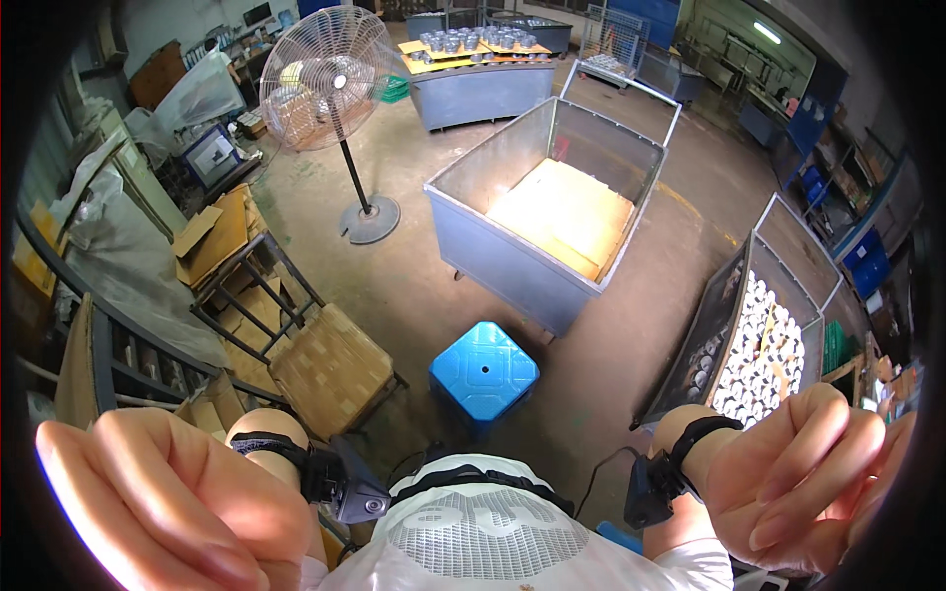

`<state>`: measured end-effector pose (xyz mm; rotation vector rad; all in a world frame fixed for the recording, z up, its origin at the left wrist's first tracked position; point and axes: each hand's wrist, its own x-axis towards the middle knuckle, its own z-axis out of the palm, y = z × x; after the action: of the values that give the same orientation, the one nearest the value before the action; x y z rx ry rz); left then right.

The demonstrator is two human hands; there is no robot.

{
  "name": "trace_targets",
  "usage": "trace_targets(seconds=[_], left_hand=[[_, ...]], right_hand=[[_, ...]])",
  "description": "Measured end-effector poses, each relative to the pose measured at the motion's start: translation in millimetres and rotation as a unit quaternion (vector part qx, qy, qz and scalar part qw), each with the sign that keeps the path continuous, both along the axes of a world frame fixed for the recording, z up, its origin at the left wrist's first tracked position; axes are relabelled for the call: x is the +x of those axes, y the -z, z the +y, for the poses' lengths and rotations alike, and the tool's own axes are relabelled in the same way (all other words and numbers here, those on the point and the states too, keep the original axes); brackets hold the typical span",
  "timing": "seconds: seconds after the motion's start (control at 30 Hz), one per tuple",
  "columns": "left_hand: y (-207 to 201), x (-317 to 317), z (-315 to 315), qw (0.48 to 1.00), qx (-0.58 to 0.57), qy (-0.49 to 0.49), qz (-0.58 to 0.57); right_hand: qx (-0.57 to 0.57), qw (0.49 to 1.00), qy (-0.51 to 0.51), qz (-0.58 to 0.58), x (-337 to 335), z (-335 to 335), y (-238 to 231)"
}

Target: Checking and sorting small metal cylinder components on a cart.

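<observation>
Left hand [177, 502] curls, fingers bent; right hand [813, 473] likewise folds inward; whether either grips anything, I cannot tell; left camera [361, 499] and right camera [647, 492] sit at each wrist's inner edge.

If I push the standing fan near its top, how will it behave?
The fan may tip: its wide cage sits on a thin pole. The flat round base probably steadies it; showing no wheels, it should slide, not roll.
</observation>
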<state>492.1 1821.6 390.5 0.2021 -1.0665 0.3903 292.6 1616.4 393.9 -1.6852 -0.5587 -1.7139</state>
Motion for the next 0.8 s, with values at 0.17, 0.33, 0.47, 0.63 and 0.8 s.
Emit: trace_targets(seconds=[0.17, 0.33, 0.47, 0.63, 0.8], left_hand=[[0.5, 3.8, -15.5, 0.997, 0.035, 0.062, -0.028], [9.3, -1.5, -51.5, 0.994, 0.095, 0.059, 0.003], [66.2, 36.0, -112.7, 0.896, 0.417, -0.020, -0.153], [220.3, 58.5, -126.6, 0.588, 0.786, 0.171, -0.083], [298.5, 70.2, -93.9, 0.290, 0.765, 0.021, -0.574]], right_hand=[[0.011, 1.000, 0.006, -0.003, -8.1, 1.7, 5.2], [0.186, 0.980, -0.035, -0.065, 3.7, 13.0, 24.5], [0.265, 0.871, 0.197, 0.363, -7.7, -17.8, 95.3], [0.445, 0.685, 0.086, 0.571, -21.2, 12.3, 247.9], [0.350, 0.592, 0.146, 0.711, -45.1, 58.8, 274.5]])
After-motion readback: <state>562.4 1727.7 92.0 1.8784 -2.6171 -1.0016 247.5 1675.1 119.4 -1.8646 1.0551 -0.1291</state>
